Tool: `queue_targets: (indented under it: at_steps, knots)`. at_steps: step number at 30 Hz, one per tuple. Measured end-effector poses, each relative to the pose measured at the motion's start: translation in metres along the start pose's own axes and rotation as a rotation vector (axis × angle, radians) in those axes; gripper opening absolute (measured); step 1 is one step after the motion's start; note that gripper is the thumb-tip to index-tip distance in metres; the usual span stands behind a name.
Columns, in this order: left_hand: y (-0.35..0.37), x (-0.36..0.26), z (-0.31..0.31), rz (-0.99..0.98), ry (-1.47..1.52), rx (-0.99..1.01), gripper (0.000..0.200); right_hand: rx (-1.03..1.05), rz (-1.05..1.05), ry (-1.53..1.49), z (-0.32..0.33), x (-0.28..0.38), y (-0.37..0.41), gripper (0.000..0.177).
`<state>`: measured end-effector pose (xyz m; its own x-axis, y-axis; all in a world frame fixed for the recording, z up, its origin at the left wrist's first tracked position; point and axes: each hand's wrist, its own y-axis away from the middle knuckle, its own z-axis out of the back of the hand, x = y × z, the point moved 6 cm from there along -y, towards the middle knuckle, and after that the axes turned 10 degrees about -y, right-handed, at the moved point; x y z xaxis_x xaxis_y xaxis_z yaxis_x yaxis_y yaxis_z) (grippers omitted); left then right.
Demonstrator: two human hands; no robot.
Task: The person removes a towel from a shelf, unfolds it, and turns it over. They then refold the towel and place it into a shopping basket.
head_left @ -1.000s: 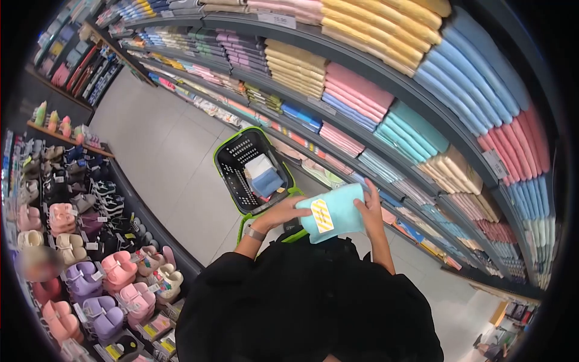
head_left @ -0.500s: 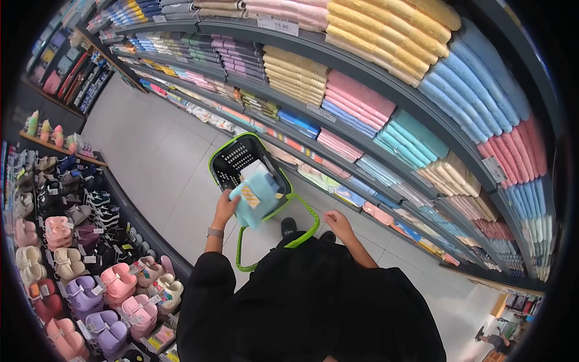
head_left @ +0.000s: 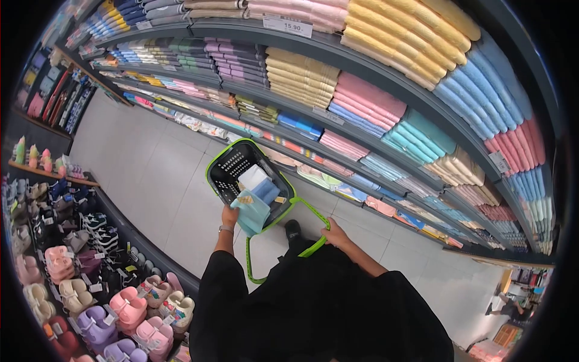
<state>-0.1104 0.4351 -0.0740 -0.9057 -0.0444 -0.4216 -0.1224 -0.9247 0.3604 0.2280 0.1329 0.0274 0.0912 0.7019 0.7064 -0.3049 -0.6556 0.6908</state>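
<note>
A black shopping basket (head_left: 224,169) with a bright green rim stands in front of me. Inside it lie a white folded item (head_left: 252,177) and a blue folded cloth (head_left: 265,192). My left hand (head_left: 230,216) is closed on a pale aqua folded towel (head_left: 252,212) with a small label, over the basket's near left side. The green handle (head_left: 312,212) is tipped toward me, and my right hand (head_left: 333,232) is closed around its right part. Most of the fingers of my left hand are hidden by the towel.
Long shelves (head_left: 223,31) of folded towels (head_left: 304,72) run along the right. A rack of clogs and sandals (head_left: 96,323) fills the lower left. Grey tiled floor (head_left: 145,157) lies between them. A person (head_left: 512,309) is far off at the lower right.
My right hand has moved onto the basket handle and closed on it. The aqua towel has gone slightly lower in my left hand. The view has shifted a little.
</note>
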Motion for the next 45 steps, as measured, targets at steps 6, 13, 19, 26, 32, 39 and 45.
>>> queue_targets:
  at_steps: [6,13,19,26,32,39,45]
  knots:
    - [-0.030,-0.011,0.011,-0.069,-0.120,-0.104,0.037,-0.029,-0.026,-0.139,-0.007,-0.015,0.002,0.067]
    - [-0.034,-0.052,-0.007,-0.095,-0.184,-0.019,0.050,-0.057,0.041,-0.100,-0.009,-0.023,0.003,0.061]
    - [0.028,-0.077,-0.102,-0.383,-0.071,0.308,0.037,-0.155,0.190,-0.061,-0.009,-0.053,-0.023,0.064]
    - [0.140,-0.027,-0.156,-0.313,0.151,0.715,0.035,-0.090,-0.057,-0.324,-0.006,-0.007,-0.005,0.066]
    - [0.217,-0.010,-0.105,-0.078,0.314,0.641,0.038,-0.071,-0.012,-0.089,0.004,-0.020,-0.030,0.062]
    - [0.309,-0.089,-0.034,-0.030,0.043,0.493,0.060,0.049,0.554,0.845,0.013,0.042,0.006,0.026]
    - [0.366,-0.130,-0.059,0.022,-0.214,0.527,0.074,0.737,0.540,0.874,-0.009,0.022,0.047,0.033]
